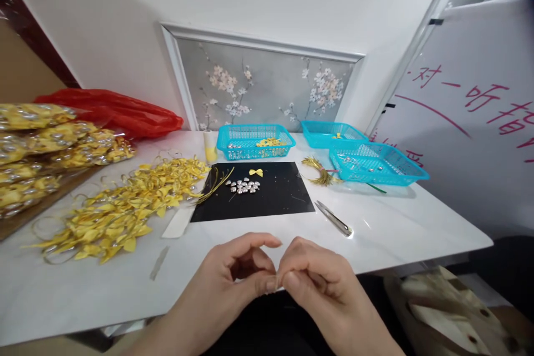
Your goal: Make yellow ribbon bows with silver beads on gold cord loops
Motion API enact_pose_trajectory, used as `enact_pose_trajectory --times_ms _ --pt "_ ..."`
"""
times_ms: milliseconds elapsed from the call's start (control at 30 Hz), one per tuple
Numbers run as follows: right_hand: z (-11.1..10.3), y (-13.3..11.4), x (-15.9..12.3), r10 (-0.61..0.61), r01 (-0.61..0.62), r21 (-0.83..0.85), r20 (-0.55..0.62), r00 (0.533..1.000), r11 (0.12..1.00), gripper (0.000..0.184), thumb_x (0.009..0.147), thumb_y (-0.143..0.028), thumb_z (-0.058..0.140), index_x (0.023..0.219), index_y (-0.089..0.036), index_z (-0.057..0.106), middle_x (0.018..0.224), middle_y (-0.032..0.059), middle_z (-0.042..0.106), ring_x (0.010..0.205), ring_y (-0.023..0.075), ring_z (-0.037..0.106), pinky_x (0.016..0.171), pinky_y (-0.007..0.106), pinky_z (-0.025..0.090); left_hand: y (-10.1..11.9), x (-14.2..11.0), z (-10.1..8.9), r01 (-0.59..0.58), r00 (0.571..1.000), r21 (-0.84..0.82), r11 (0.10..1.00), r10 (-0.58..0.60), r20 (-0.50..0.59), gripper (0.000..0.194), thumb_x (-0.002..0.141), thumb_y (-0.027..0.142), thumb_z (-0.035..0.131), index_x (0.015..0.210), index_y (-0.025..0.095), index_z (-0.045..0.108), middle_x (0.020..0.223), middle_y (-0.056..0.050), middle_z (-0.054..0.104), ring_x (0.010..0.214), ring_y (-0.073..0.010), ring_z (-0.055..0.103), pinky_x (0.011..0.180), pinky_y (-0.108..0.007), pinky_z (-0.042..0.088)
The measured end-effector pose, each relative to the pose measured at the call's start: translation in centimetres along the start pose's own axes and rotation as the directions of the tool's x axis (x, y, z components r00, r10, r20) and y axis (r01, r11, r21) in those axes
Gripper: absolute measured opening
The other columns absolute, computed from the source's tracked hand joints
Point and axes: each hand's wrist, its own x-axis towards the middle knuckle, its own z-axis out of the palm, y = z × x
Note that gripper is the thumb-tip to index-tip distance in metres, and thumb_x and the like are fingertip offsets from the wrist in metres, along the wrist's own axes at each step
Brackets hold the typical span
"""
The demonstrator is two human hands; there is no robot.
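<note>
My left hand [237,272] and my right hand [323,286] meet at the table's front edge, fingertips touching. On the right hand, thumb and index finger pinch together. The left thumb presses toward the same spot, with its index finger lifted above and the other fingers curled. Whatever lies between the fingertips is too small or hidden to make out. Beyond them is a black mat [275,203], bearing several silver heart-shaped beads [247,186], a yellow bow [256,172] and a few gold wires [217,186] over its left edge.
Yellow beaded ornaments [125,211] are heaped at left, near bagged ones [54,150] and a red plastic bag [120,114]. Blue baskets [255,129] stand along the back. A wire bundle [319,172] and thread snips [334,218] lie right of the mat.
</note>
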Motion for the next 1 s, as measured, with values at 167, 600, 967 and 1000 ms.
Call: enact_pose_trajectory --times_ms 167,600,967,1000 --pt "-0.2 0.7 -0.1 0.051 -0.052 -0.052 -0.025 0.998 0.997 0.025 0.097 -0.031 0.055 0.076 -0.019 0.065 0.072 -0.0011 0.051 0.066 0.0128 0.046 0.060 0.026 0.033 0.3 -0.8 0.4 -0.051 0.997 -0.048 0.998 0.048 -0.066 0.013 0.074 0.021 0.079 0.086 0.025 0.075 0.063 0.006 0.070 0.061 -0.0100 0.062 0.062 -0.018 0.049" --pt "-0.5 1.6 -0.9 0.015 -0.030 -0.165 -0.087 0.996 0.986 0.030 0.099 -0.034 0.050 0.076 -0.020 0.062 0.071 -0.0003 0.051 0.065 0.0137 0.046 0.058 0.026 0.035 0.8 -1.1 0.0 -0.159 0.954 0.208 0.965 0.205 -0.218 0.011 0.077 0.022 0.071 0.068 0.027 0.077 0.054 0.004 0.070 0.053 -0.0125 0.064 0.055 -0.017 0.052" --pt "0.8 1.0 -0.2 0.151 -0.152 -0.017 -0.034 0.988 0.988 0.040 0.095 -0.030 0.056 0.134 -0.025 0.048 0.113 0.0102 0.065 0.064 0.0119 0.061 0.051 0.021 0.046 2.5 -0.8 -0.8 -0.071 0.982 0.350 0.934 0.127 -0.141 0.020 0.082 0.031 0.066 0.065 0.022 0.072 0.059 0.002 0.065 0.060 -0.0156 0.060 0.058 -0.021 0.050" --pt "1.0 0.8 0.2 0.159 -0.159 -0.019 0.013 0.987 0.987 0.032 0.094 -0.029 0.058 0.125 -0.023 0.055 0.100 0.0065 0.067 0.061 0.0108 0.059 0.051 0.020 0.045 2.6 -0.8 -0.9 -0.061 0.984 0.354 0.933 0.117 -0.138 0.020 0.082 0.031 0.066 0.065 0.022 0.072 0.059 0.001 0.064 0.060 -0.0157 0.060 0.057 -0.022 0.049"
